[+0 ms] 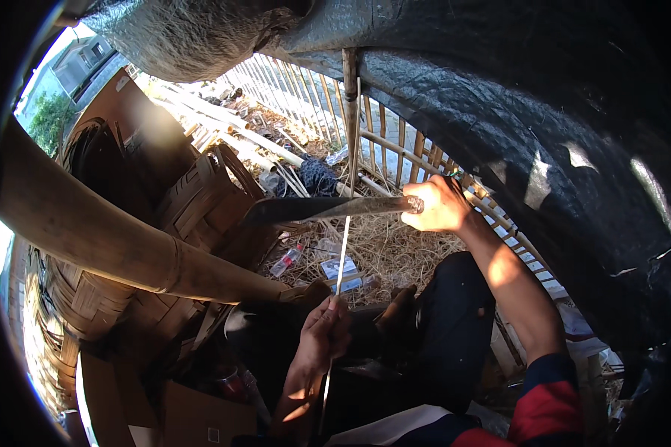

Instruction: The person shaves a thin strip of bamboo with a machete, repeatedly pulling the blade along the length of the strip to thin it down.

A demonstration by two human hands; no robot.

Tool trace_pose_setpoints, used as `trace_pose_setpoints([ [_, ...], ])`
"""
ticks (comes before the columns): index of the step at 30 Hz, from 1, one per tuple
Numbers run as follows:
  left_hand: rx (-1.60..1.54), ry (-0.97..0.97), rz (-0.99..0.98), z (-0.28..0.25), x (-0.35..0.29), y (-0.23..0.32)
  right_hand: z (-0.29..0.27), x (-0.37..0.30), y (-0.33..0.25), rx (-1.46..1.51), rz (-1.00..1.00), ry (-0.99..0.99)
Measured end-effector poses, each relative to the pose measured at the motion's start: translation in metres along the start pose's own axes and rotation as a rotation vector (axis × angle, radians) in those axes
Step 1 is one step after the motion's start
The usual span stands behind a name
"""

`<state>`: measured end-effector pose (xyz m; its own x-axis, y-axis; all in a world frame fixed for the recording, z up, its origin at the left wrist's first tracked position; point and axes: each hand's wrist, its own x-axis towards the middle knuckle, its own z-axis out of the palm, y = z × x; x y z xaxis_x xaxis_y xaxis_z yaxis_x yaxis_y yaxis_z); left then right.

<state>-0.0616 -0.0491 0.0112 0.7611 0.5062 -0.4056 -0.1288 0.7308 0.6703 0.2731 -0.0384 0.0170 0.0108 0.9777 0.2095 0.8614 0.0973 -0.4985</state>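
My right hand [438,203] grips the handle of a long dark machete-like blade [306,209] that points left, level, across the scene. My left hand [325,331] pinches a thin pale bamboo strip [348,197] that runs up from my lap past the blade toward an upright pole [350,89]. The strip crosses the blade near its middle, touching or nearly touching its edge. My knees in dark trousers [447,328] sit below both hands.
A thick bamboo pole [97,238] slants across the left. Woven baskets [201,201] stack behind it. A bamboo slat fence [395,145] and black plastic sheeting [544,134] close the right and top. Straw, a plastic bottle [285,261] and small packets [341,270] litter the ground.
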Motion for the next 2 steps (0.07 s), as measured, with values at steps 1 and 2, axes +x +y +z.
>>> trace_pose_setpoints([
  [1,0.017,0.003,-0.01,-0.002,0.0,-0.002,0.003,-0.003,0.013,-0.086,0.085,-0.004],
  [2,0.02,0.0,-0.002,-0.005,0.0,-0.003,0.013,-0.005,0.018,-0.161,0.164,-0.011],
])
